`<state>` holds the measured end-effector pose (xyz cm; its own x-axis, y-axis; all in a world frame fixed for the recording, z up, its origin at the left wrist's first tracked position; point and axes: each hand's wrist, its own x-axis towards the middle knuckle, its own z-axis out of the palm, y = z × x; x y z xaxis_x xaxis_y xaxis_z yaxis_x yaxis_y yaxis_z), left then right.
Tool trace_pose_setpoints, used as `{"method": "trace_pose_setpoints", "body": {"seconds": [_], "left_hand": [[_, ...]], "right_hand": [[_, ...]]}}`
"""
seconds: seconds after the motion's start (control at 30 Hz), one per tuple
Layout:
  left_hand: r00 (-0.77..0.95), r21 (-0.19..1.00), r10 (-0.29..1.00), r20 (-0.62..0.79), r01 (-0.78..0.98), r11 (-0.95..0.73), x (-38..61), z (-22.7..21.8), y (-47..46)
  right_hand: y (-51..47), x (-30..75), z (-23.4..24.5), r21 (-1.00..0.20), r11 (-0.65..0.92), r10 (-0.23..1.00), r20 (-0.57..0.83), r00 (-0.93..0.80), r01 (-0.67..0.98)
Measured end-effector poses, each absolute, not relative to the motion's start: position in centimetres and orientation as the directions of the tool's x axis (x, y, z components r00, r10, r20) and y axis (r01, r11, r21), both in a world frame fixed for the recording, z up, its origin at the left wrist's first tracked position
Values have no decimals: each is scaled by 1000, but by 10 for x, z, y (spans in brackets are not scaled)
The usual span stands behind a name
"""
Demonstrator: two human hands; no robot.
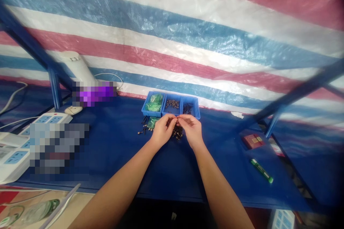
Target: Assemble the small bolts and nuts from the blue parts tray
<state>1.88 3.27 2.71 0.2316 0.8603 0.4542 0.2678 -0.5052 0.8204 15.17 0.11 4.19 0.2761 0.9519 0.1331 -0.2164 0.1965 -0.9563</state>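
Left hand [163,128] and right hand [192,128] are meeting at fingertips, any held piece hidden, near likely light, stiff fasteners [177,135] best pinched mid-length.

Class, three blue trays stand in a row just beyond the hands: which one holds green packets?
The left tray: green packets lie in it, whereas the middle tray holds gold-coloured pieces and the right tray holds dark pieces.

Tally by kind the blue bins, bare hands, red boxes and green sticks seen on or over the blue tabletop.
Blue bins: 3
Left hand and right hand: 2
Red box: 1
Green stick: 1
Total: 7
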Motion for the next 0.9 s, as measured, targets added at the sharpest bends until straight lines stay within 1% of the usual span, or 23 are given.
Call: {"method": "trace_pose_setpoints", "body": {"seconds": [0.13,0.23,0.3,0.37,0.5,0.63,0.9], "left_hand": [[200,811,879,434,339,-477,18,25,33],[175,798,886,428,387,-462,17,25,34],[171,796,890,423,400,-455,16,25,34],[175,801,894,412,398,-447,15,26,33],[186,836,896,404,324,-444,17,29,31],[186,840,881,434,268,-471,18,30,29],[202,818,879,432,323,-476,16,30,30]], "right_hand": [[0,149,41,-963,198,961,154,228,-184],[-1,147,38,-967,239,960,222,174,-85],[-2,147,36,-966,260,952,257,169,0],[-2,147,34,-965,259,948,262,183,40],[0,149,33,-972,234,951,225,213,-16],[2,150,35,-973,217,953,194,234,-79],[1,149,36,-967,243,944,218,246,-77]]}}
